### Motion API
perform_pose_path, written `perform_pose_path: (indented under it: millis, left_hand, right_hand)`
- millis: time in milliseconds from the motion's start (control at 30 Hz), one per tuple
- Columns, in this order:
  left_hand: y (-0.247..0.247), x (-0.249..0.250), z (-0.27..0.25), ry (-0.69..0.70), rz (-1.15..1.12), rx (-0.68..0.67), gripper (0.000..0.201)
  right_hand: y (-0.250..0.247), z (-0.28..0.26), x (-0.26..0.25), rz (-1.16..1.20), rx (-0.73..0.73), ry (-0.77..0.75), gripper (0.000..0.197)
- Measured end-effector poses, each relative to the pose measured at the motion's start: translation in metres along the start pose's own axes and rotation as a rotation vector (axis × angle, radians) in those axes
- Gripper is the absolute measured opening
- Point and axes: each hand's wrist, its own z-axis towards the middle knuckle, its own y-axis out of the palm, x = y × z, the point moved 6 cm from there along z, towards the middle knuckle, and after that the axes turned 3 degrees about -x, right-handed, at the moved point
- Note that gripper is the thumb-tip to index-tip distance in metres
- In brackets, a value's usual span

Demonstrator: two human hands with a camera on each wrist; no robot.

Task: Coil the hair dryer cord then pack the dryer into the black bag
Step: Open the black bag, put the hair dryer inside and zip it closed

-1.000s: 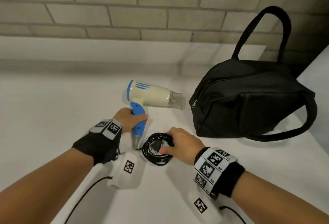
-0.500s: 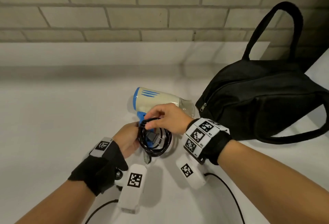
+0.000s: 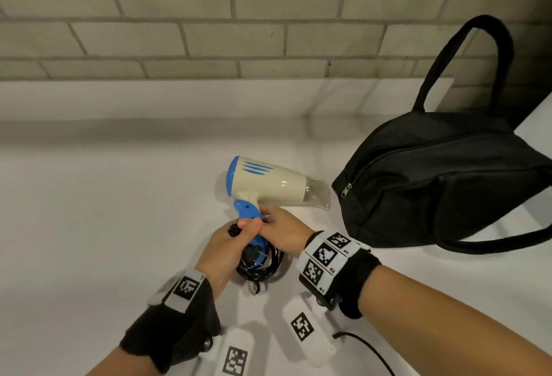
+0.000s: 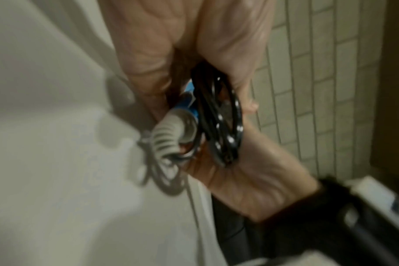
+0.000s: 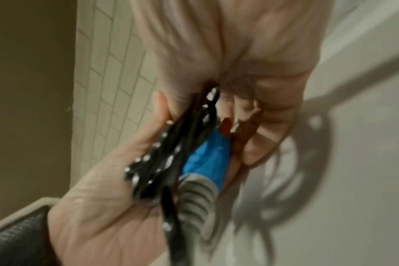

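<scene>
Two hands on one dryer (image 3: 268, 184), lifted left of the bag (image 3: 442, 184): our left hand (image 3: 227, 244) grasps handle and coil (image 3: 263, 265); our right hand (image 3: 283, 232) pinches the same bundle. Risks: loops springing loose on regrip; bag's zip looks closed

— What do we have on the white table (image 3: 104, 196)?
— The black bag (image 3: 442, 187) sits at its right.
— And the hair dryer (image 3: 268, 184)?
— Possibly lifted clear; we can't tell.

Pale brick wall (image 3: 209, 17) behind white table (image 3: 104, 196); white panel (image 3: 179, 97) along wall.
</scene>
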Motion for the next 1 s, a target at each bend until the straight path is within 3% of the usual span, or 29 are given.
perform_pose_path:
  millis: [67,167,300,400,533,633,700,833,900,1000]
  left_hand:
    - [-0.001,0.005,-0.007,0.084,0.102,0.085,0.04]
    - [-0.004,0.02,-0.022,0.222,0.128,0.162,0.036]
    - [-0.005,0.065,-0.044,0.462,0.126,0.183,0.022]
    - [0.0,0.102,-0.068,0.617,0.104,0.198,0.033]
    - [0.029,0.139,-0.088,0.714,0.034,-0.056,0.085]
    - [0.064,0.168,-0.098,0.803,-0.018,-0.294,0.075]
    - [0.082,0.177,-0.098,0.878,0.093,-0.291,0.073]
    - [0.119,0.163,-0.079,0.872,0.541,-0.21,0.03]
    - [0.149,0.15,-0.07,0.859,0.844,-0.271,0.036]
    - [0.182,0.142,-0.048,0.796,1.084,-0.298,0.064]
  right_hand:
    - [0.005,-0.007,-0.01,-0.002,-0.059,-0.055,0.042]
    - [0.007,-0.016,-0.026,0.089,-0.031,-0.116,0.029]
    - [0.006,-0.032,-0.063,0.232,0.077,-0.208,0.037]
    - [-0.008,-0.051,-0.103,0.234,0.132,-0.322,0.032]
    - [-0.04,-0.092,-0.15,0.114,0.181,-0.452,0.032]
    - [-0.073,-0.129,-0.17,0.178,0.184,-0.535,0.033]
    - [-0.103,-0.155,-0.179,0.145,0.27,-0.579,0.034]
    - [-0.174,-0.207,-0.187,-0.143,0.537,-0.586,0.049]
    - [-0.209,-0.225,-0.185,-0.288,0.636,-0.541,0.045]
    - [-0.256,-0.235,-0.168,-0.546,0.748,-0.424,0.055]
